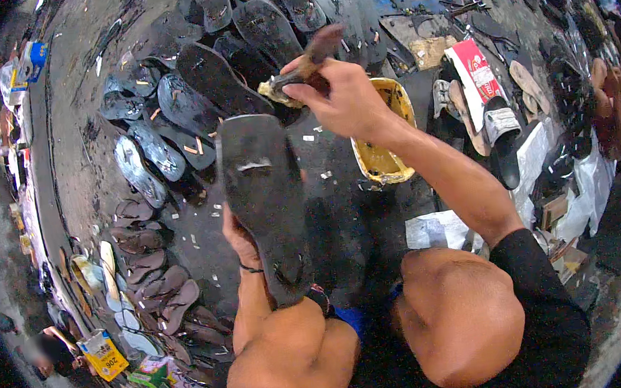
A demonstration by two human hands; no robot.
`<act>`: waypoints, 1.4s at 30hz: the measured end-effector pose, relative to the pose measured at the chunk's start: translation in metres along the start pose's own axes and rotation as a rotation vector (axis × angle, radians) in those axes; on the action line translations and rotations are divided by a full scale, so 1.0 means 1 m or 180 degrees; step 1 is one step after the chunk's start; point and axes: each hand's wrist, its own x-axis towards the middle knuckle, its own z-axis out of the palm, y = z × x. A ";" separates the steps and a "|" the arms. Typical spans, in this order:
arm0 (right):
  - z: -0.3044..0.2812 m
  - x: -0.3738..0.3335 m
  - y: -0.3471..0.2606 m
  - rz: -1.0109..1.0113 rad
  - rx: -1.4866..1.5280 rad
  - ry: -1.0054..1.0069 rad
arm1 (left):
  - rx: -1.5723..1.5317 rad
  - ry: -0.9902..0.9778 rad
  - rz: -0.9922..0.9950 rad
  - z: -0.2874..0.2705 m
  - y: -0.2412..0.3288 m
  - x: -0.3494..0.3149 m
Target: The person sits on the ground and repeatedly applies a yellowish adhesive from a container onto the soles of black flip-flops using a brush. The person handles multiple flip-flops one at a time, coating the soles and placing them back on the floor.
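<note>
Head view, oblong dark sole, crusted brush

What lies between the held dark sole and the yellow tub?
The head view shows dark floor with small pale scraps between the sole and the tub.

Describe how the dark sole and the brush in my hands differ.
The sole is broad and flat; the brush is smaller and narrower. The sole is nearly all black; the brush has a brown handle and a pale yellowish end. The sole is in your left hand; the brush is in your right hand. Both are being held.
</note>
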 end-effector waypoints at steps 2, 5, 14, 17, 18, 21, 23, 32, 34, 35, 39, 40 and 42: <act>0.002 -0.018 -0.032 -0.0542 0.0852 0.0130 | 0.0164 0.0172 0.0405 -0.021 0.010 0.002; 0.018 -0.079 -0.039 -0.0836 0.0549 -0.0663 | 0.0158 -0.0345 0.0381 -0.095 0.026 0.020; 0.003 -0.006 -0.022 0.0011 0.1287 -0.0053 | 0.0247 0.0402 0.0720 0.003 0.007 -0.007; 0.005 -0.005 -0.007 -0.0874 0.0145 0.0098 | -0.0051 -0.0587 0.0309 -0.006 0.010 -0.001; 0.001 -0.002 -0.006 -0.0495 0.0447 0.0124 | 0.0359 -0.0242 0.0583 -0.012 0.012 0.003; 0.009 -0.022 -0.019 -0.0758 0.0887 -0.0151 | 0.0836 0.0529 0.1127 -0.025 0.020 0.001; 0.028 -0.082 -0.030 -0.0623 0.0832 -0.0694 | 0.0149 0.0452 0.1152 -0.051 0.041 0.011; -0.055 -0.107 0.093 0.0803 -0.1255 0.0348 | 0.0963 0.1246 0.0322 -0.070 0.003 -0.080; -0.063 -0.121 0.116 0.0720 -0.1998 0.0262 | 0.1063 0.1075 -0.0019 -0.060 -0.002 -0.097; -0.067 -0.112 0.091 0.0621 -0.1916 0.0400 | 0.1091 0.1085 -0.0084 -0.055 0.000 -0.107; -0.110 -0.142 0.025 0.0475 -0.1714 0.0018 | 0.1260 0.0941 -0.0189 -0.035 0.012 -0.117; -0.122 -0.170 0.029 0.1715 -0.2646 -0.1298 | 0.1263 0.0842 -0.0168 -0.031 0.016 -0.112; -0.140 -0.188 0.023 0.1613 -0.1652 -0.2144 | 0.1162 0.0732 -0.0043 -0.031 0.027 -0.101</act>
